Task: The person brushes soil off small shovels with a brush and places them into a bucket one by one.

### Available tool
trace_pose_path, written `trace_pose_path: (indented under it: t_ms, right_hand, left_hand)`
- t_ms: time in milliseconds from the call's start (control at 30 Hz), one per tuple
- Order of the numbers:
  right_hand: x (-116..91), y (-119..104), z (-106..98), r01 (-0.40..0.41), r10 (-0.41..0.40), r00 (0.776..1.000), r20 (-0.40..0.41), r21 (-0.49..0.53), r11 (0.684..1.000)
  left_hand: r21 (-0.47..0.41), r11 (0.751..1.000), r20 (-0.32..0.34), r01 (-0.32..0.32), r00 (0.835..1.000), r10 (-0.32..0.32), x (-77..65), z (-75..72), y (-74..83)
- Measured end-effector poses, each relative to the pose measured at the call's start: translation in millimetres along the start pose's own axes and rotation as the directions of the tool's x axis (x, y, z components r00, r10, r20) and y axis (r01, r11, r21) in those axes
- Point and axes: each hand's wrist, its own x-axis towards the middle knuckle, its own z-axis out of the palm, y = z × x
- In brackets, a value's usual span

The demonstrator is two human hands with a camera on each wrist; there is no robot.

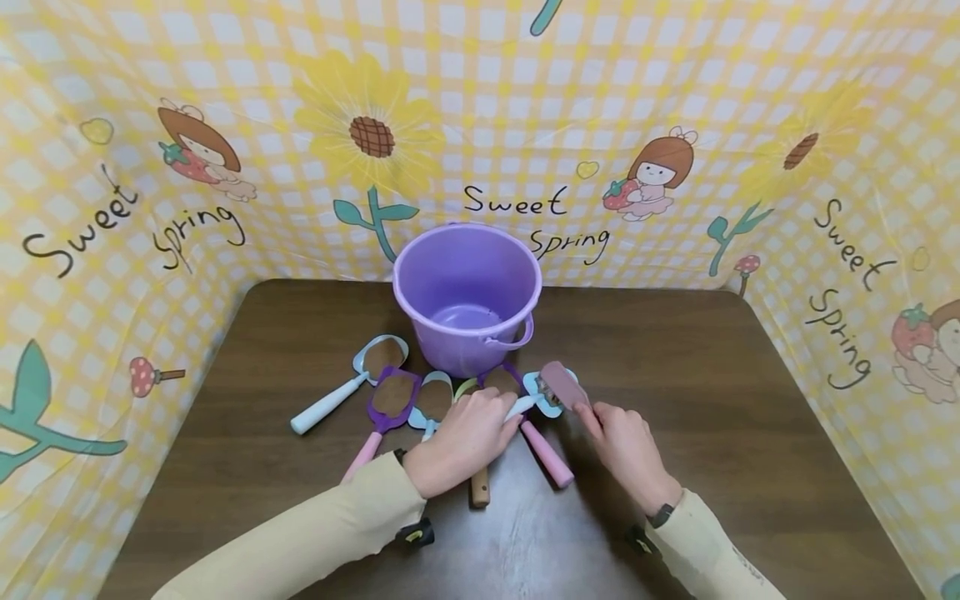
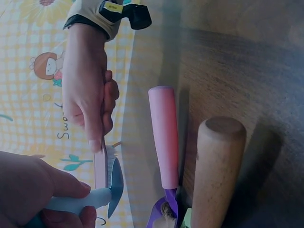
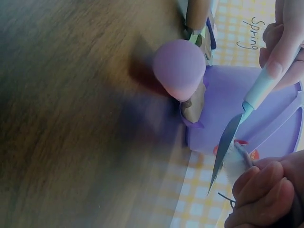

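My left hand (image 1: pixel 468 433) grips the light blue handle of a garden trowel (image 1: pixel 519 407), its blade pointing right above the table. My right hand (image 1: pixel 626 446) holds a pink brush (image 1: pixel 562 385) over that blade. In the left wrist view, pale bristles of the brush (image 2: pixel 100 166) meet the face of the trowel (image 2: pixel 114 185). The right wrist view shows the blade (image 3: pixel 225 142) edge-on with the bristles (image 3: pixel 237 164) against it. Below the hands lie a purple trowel with a pink handle (image 1: pixel 547 454) and a wooden-handled tool (image 1: pixel 480 489), its head partly hidden by my left hand.
A purple bucket (image 1: pixel 420 333) stands behind the tools, its handle hanging at the right. Left of my left hand lie a light blue trowel (image 1: pixel 330 403), a purple one (image 1: pixel 372 408) and another light blue one (image 1: pixel 435 398), with brown on their blades. Yellow checked cloth (image 1: pixel 487 108) surrounds the table.
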Motion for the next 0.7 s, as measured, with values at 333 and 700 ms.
trace_pose_path:
  t_ms: [333, 700]
  right_hand:
    - [-3.1, 1.0, -5.9, 0.079, -0.08, 0.996, 0.04, 0.021, 0.997]
    - [-1.9, 2.1, -6.0, 0.038, -0.038, 0.999, 0.004, -0.027, 0.999]
  left_hand:
    - [0.054, 0.998, -0.005, 0.011, 1.0, -0.011, 1.9, 2.0, 1.4]
    - [0.044, 0.999, 0.011, -0.017, 1.0, 0.017, 2.7, -2.3, 4.4]
